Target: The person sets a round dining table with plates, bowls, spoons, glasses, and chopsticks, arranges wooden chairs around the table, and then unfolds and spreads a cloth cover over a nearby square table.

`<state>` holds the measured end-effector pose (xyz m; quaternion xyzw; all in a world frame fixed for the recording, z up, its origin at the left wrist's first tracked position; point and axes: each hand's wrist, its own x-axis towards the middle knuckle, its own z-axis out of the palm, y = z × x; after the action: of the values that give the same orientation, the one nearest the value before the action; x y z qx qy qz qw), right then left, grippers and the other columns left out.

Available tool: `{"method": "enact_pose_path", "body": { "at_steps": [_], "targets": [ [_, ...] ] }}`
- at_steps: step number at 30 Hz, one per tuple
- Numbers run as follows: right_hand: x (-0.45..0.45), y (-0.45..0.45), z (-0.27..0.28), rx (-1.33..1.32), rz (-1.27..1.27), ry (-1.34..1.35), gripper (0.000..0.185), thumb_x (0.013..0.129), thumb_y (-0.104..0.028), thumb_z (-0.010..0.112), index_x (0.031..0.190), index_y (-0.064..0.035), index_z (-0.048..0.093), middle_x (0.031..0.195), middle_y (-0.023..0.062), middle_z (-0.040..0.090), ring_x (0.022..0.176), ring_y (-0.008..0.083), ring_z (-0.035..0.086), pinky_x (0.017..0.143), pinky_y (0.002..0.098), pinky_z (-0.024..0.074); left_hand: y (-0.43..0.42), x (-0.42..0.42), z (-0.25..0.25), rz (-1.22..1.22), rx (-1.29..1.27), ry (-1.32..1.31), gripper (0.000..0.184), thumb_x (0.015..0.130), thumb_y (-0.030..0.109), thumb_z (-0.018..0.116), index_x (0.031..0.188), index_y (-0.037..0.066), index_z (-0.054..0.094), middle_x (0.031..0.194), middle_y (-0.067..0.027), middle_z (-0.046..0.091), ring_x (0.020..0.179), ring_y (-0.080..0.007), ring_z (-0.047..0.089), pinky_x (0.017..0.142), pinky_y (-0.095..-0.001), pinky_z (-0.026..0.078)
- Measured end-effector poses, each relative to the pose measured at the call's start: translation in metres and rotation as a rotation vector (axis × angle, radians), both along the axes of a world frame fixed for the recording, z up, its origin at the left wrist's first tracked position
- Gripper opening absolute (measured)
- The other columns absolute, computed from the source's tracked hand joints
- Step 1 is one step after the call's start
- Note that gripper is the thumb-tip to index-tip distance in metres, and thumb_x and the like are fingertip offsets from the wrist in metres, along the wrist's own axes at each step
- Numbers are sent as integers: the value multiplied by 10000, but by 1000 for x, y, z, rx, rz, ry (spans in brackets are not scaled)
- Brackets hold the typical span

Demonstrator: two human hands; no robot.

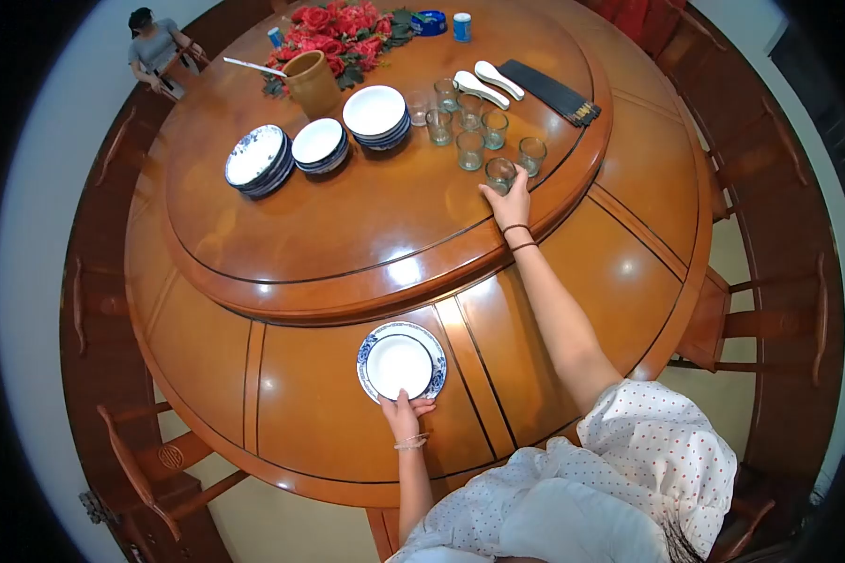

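A white bowl [399, 364] sits inside a blue-patterned plate [362, 375] near the table's front edge. My left hand [404, 418] grips them at the near rim, one digit over the edge touching the bowl and other fingers along the plate's border. On the raised turntable, my right hand [509, 199] is closed around the lower part of a small drinking glass [500, 172], the nearest in a group. Another glass [532, 155] stands just right of it. Several more glasses [469, 148] are behind, upright.
Stacks of patterned plates [255, 158], small bowls [318, 143] and larger bowls [376, 114] stand on the turntable [319, 235]. Beyond are a brown crock [312, 86], red flowers [333, 33], white spoons [482, 89] and dark chopsticks [546, 91]. Another person [164, 52] stands far left; chairs [174, 462] surround the table.
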<state>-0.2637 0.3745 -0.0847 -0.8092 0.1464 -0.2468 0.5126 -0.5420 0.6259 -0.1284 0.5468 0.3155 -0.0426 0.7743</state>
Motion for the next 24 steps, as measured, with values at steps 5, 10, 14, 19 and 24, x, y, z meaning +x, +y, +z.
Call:
{"method": "enact_pose_path", "body": {
  "at_steps": [5, 10, 14, 19, 24],
  "targets": [
    [-22, 13, -11, -124, -60, -187, 815, 631, -188, 711, 1229, 61, 215, 1221, 235, 331, 1151, 340, 318, 971, 351, 263, -6, -3, 3, 67, 10, -35, 407, 841, 61, 346, 1197, 19, 154, 842, -221, 503, 490, -234, 571, 395, -309, 507],
    [-83, 50, -33, -444, -49, -148, 535, 730, -164, 596, 1161, -3, 323, 1167, 170, 367, 1137, 317, 338, 980, 460, 208, -8, 0, 24, 130, 100, -118, 378, 840, 66, 360, 1181, 24, 201, 852, -186, 497, 449, -182, 533, 393, -302, 499],
    [-77, 46, -52, -397, -44, -229, 216, 742, -117, 541, 889, -66, 391, 1028, 108, 409, 1120, 294, 360, 958, 530, 180, -6, 21, 47, 116, 177, -217, 385, 852, 54, 348, 1202, 15, 191, 855, -157, 487, 449, -125, 481, 409, -263, 483],
    [-74, 36, -56, -410, -21, -266, 194, 754, -137, 537, 872, -67, 400, 1016, 104, 414, 1108, 288, 375, 956, 527, 174, -5, 89, 73, -24, 239, -349, 313, 850, 90, 375, 1134, 9, 271, 835, -136, 502, 479, -128, 493, 449, -296, 502],
    [-71, 18, -51, -478, 27, -248, 200, 760, -130, 528, 902, -58, 407, 1009, 111, 433, 1105, 289, 377, 965, 513, 174, -2, 143, 97, -128, 176, -419, 276, 848, 88, 381, 1098, 11, 293, 793, -138, 513, 471, -124, 496, 446, -309, 511]
  ]
}}
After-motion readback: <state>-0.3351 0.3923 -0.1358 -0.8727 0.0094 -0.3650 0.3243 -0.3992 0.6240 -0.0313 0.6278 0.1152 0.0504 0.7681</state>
